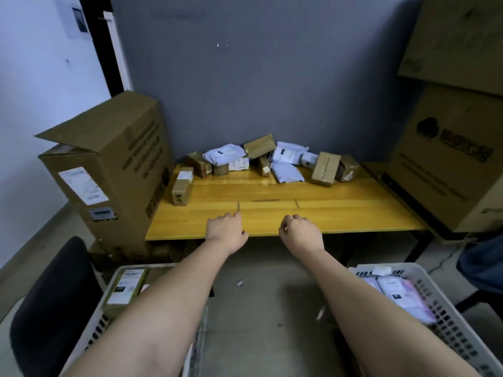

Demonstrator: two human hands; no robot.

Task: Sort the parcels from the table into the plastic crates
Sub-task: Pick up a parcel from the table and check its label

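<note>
Several brown cardboard parcels and white plastic mailers are piled along the back of the wooden table. One brown box lies apart at the table's left. A white mailer lies in front of the pile. My left hand and my right hand hover over the table's front edge, fingers loosely curled, holding nothing. The left crate at bottom left holds brown boxes; the right crate at bottom right holds white mailers. My forearms hide part of each crate.
A tall cardboard carton stands left of the table. Stacked large cartons stand at the right. A black chair is at bottom left beside the left crate. Grey floor runs between the crates.
</note>
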